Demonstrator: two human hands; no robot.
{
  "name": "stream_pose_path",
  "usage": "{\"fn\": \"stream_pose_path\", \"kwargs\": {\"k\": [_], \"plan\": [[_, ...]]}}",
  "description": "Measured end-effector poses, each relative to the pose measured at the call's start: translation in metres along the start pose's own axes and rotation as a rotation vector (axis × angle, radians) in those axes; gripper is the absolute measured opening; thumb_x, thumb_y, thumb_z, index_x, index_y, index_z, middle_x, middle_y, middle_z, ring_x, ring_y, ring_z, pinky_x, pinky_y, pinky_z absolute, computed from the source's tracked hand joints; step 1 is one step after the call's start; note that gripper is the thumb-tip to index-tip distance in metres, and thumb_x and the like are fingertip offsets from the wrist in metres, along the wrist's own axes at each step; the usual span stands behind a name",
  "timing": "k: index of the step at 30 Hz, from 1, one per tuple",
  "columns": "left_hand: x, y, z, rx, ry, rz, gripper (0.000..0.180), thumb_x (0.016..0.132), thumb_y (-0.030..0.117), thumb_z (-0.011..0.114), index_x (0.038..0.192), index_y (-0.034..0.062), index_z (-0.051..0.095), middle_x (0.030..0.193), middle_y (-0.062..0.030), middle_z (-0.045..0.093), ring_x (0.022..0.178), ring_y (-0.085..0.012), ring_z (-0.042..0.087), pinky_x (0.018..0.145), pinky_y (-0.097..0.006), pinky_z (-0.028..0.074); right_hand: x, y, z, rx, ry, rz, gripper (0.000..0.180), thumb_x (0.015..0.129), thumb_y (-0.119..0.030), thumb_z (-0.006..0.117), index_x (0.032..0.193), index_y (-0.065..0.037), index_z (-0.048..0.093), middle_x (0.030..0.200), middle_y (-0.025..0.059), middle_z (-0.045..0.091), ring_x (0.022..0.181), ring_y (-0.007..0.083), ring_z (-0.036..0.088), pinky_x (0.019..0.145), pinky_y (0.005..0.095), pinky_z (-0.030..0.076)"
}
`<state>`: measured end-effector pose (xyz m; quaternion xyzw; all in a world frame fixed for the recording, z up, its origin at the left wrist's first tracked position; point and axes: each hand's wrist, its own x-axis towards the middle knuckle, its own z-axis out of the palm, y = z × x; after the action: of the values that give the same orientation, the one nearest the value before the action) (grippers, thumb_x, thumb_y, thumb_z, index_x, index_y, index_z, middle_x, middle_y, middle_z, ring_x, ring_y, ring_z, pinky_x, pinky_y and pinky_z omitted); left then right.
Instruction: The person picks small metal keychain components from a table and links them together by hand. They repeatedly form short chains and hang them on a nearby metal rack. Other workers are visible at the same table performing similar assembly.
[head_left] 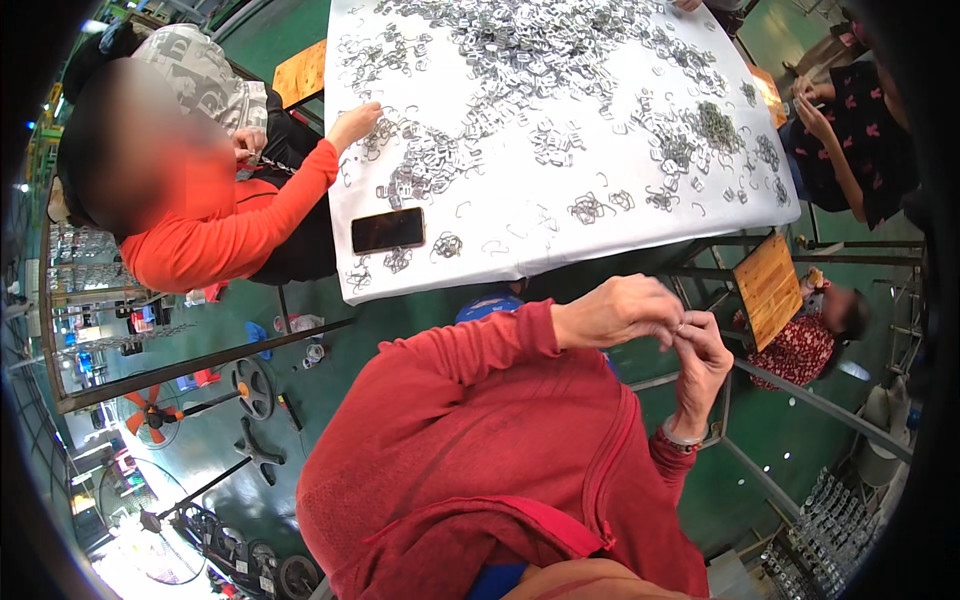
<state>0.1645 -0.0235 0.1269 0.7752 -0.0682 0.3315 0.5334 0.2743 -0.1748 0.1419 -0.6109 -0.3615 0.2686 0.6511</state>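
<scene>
My left hand and my right hand meet fingertip to fingertip in front of my red jacket, below the table's near edge. Both are closed in a pinch; whatever lies between the fingertips is too small and blurred to name. A bracelet circles my right wrist. Ahead stands a table under a white cover, strewn with small bent metal pieces. They form a large heap at the far middle, with small clusters near the front edge. A dark phone lies at the near left.
At left, a person in an orange-red top reaches onto the table. Another person in dark patterned clothes sits at right. Wooden stools, metal frame rails, an orange-bladed fan and racks of metal parts stand around.
</scene>
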Motion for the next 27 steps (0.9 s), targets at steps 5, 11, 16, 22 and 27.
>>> {"fn": "stream_pose_path", "kwargs": {"k": [5,11,16,22,27], "plan": [[-0.014,-0.005,-0.022,0.047,-0.032,0.015,0.012,0.079,0.02,0.066,0.085,0.0127,0.059,0.083,0.0019,0.06,0.082,-0.0176,0.057,0.081,-0.033,0.042,0.07,0.021,-0.009,-0.055,-0.021,0.362,0.015,0.088,-0.006,0.056,0.096,0.005,0.064,0.073,0.0062,0.06,0.06,0.0106,0.054,0.053,0.0217,0.042],[-0.034,-0.019,-0.027,0.071,-0.141,-0.027,0.01,0.082,0.022,0.063,0.082,0.0145,0.055,0.081,0.0014,0.057,0.083,-0.0181,0.055,0.085,-0.036,0.039,0.183,0.15,0.089,-0.33,-0.43,0.171,0.026,0.082,-0.014,0.061,0.105,-0.001,0.065,0.079,0.0108,0.067,0.066,0.0145,0.06,0.061,0.028,0.048],[-0.046,-0.025,-0.033,0.027,-0.2,-0.085,0.01,0.084,0.021,0.06,0.085,0.0123,0.056,0.086,-0.0006,0.057,0.085,-0.0192,0.055,0.086,-0.038,0.039,0.227,0.234,0.161,-0.87,-0.296,0.045,0.032,0.072,-0.016,0.067,0.096,0.002,0.053,0.082,0.0265,0.062,0.08,0.045,0.059,0.072,0.0472,0.046],[-0.049,-0.028,-0.045,-0.03,-0.154,-0.158,0.012,0.085,0.024,0.06,0.085,0.0118,0.057,0.083,-0.0019,0.058,0.083,-0.0207,0.056,0.086,-0.039,0.038,0.236,0.263,0.166,-0.755,-0.254,0.074,0.031,0.069,-0.006,0.062,0.096,0.0,0.049,0.079,0.0256,0.061,0.079,0.0454,0.058,0.069,0.0485,0.044],[-0.047,-0.031,-0.044,-0.019,-0.164,-0.121,0.01,0.085,0.024,0.061,0.085,0.0142,0.059,0.081,-0.0001,0.059,0.081,-0.0204,0.057,0.081,-0.037,0.039,0.217,0.231,0.145,-0.585,-0.222,0.134,0.037,0.068,0.0,0.064,0.102,0.003,0.049,0.066,0.0111,0.059,0.053,0.019,0.059,0.052,0.0299,0.047]]}}
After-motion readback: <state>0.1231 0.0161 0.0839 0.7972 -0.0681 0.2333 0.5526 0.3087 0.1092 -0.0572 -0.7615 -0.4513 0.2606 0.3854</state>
